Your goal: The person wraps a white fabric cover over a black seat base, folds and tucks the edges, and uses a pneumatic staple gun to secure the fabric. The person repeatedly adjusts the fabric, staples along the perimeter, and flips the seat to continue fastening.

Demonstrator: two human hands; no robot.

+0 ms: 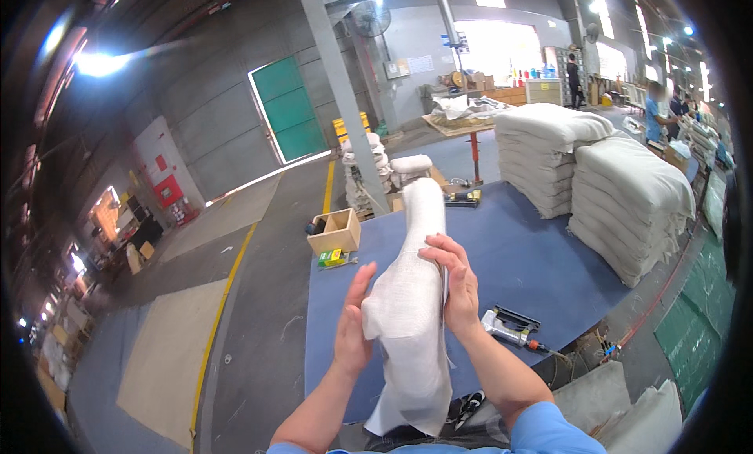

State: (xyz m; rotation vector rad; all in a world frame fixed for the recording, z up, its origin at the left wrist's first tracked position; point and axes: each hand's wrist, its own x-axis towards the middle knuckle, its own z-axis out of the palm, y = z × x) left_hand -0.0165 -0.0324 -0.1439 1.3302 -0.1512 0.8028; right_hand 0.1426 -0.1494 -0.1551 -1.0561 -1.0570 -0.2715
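Observation:
A long curved piece covered in cream cloth (408, 297) stands upright before me, narrower toward its top, with loose cloth at its lower end. My left hand (354, 324) is beside its left side, fingers stretched out and palm turned toward it. On the other side, my right hand (456, 285) presses against the piece's edge, its fingertips bent over onto the cloth. A pneumatic staple gun (508, 327) with a hose lies on the blue table (518, 242), right of my right forearm.
Tall stacks of folded cream cloth pieces (627, 191) stand on the table's right. At its left edge are an open wooden box (336, 233) and a small green-yellow box (332, 258). A yellow-black tool (463, 198) lies at the far edge. People (657, 116) work far right.

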